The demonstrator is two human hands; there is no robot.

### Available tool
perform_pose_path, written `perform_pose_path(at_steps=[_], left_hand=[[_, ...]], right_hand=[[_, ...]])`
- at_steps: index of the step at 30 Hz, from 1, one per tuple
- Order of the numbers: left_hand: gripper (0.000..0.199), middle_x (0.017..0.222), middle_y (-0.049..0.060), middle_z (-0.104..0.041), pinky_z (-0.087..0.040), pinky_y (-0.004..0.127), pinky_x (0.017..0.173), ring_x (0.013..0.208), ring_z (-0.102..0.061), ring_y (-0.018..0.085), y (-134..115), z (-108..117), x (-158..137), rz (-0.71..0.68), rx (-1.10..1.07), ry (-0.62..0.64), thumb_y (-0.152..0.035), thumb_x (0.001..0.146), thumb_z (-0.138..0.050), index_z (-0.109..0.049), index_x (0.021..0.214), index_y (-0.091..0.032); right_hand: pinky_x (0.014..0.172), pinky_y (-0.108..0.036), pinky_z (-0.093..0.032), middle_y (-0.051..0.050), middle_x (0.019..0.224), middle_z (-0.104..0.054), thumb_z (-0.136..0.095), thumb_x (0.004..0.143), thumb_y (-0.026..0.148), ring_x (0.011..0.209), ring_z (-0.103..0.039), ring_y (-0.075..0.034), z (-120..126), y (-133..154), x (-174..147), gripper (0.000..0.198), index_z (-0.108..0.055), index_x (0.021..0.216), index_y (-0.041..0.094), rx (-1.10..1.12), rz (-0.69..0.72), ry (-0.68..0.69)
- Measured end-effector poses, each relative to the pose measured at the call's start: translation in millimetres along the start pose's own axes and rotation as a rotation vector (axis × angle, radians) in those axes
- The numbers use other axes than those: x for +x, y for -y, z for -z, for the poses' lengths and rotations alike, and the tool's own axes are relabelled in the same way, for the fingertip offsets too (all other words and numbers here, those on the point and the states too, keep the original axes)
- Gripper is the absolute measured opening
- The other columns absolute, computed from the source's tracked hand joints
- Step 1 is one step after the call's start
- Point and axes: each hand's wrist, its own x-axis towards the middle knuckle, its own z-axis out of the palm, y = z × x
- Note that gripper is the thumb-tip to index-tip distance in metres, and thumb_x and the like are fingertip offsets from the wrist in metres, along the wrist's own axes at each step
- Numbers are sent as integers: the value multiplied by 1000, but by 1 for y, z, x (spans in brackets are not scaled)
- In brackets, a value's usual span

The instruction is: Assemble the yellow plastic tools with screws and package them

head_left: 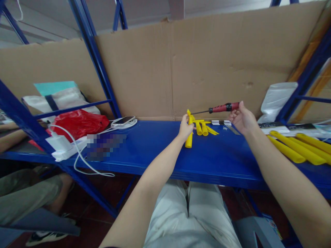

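Observation:
My left hand (pixel 184 126) is closed around a yellow plastic tube-like piece (pixel 189 139), held roughly upright over the blue table. In my right hand (pixel 242 119) is a screwdriver (pixel 221 108) with a red and black handle, gripped near the handle's end. Its thin shaft runs level to the left, and the tip meets the upper part of the yellow piece; whether it sits in a screw is too small to tell. Just right of my left hand lie several smaller yellow pieces (pixel 204 129).
Long yellow tubes (pixel 297 148) lie at the right. Black-and-white packs (pixel 274 128) and a white plastic bag (pixel 278 100) are behind them. Leftward are a phone (pixel 124 120), white cables, a power strip (pixel 69 151) and a red bag (pixel 80 122). Cardboard (pixel 207 69) backs the table. Another person sits left.

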Motion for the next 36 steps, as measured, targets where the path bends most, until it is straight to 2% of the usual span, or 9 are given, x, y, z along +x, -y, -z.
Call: perform_pose_path(at_steps=[5, 9, 18, 25, 30, 33, 36], left_hand=[[62, 119, 8, -56, -41, 13, 40, 54, -59, 5, 2, 1, 2, -7, -4, 11, 0, 75, -46, -35, 130, -26], [63, 123, 7, -54, -41, 12, 41, 57, -60, 5, 3, 1, 3, -12, 15, 20, 0, 75, -45, -33, 131, -27], [62, 128, 9, -52, -48, 14, 49, 63, -61, 6, 2, 1, 1, -69, 26, 65, 2, 74, -45, -36, 129, -24], [63, 119, 8, -57, -46, 15, 44, 56, -61, 7, -1, -2, -1, 14, -21, 38, 0, 74, -47, -34, 131, -25], [62, 118, 8, -57, -43, 14, 41, 53, -59, 6, -1, -1, 0, 29, -33, 15, 0, 74, -45, -34, 130, -24], [64, 119, 8, -56, -42, 15, 41, 53, -59, 6, 0, 0, 2, 18, -25, 21, 1, 73, -45, -34, 131, -25], [64, 122, 7, -55, -42, 14, 41, 52, -58, 5, 1, 2, 4, 6, -3, 23, 1, 74, -46, -34, 130, -27]], right_hand=[[35, -18, -37, 6, 46, -42, -64, 79, 28, 37, -38, -6, 6, -7, 6, 27, -43, 63, 20, -117, 51, -8], [31, -18, -35, 7, 45, -41, -72, 70, 29, 35, -39, -6, 12, -13, 10, 27, -46, 66, 20, -199, 96, 22], [27, -17, -33, 9, 40, -30, -69, 73, 34, 31, -29, -4, 15, -11, 11, 31, -43, 60, 21, -202, 132, -18], [30, -17, -35, 8, 43, -34, -68, 73, 41, 33, -33, -4, 11, -10, 8, 28, -52, 65, 20, -192, 132, 1], [38, -17, -40, 8, 43, -37, -71, 71, 30, 40, -45, -7, 5, -8, 3, 17, -57, 73, 20, -160, 98, 84], [40, -17, -40, 8, 44, -38, -69, 74, 25, 41, -44, -6, 5, -8, 3, 14, -56, 71, 20, -160, 98, 92], [39, -16, -40, 8, 43, -37, -69, 74, 27, 39, -40, -5, 6, -8, 4, 21, -51, 66, 20, -166, 92, 86]])
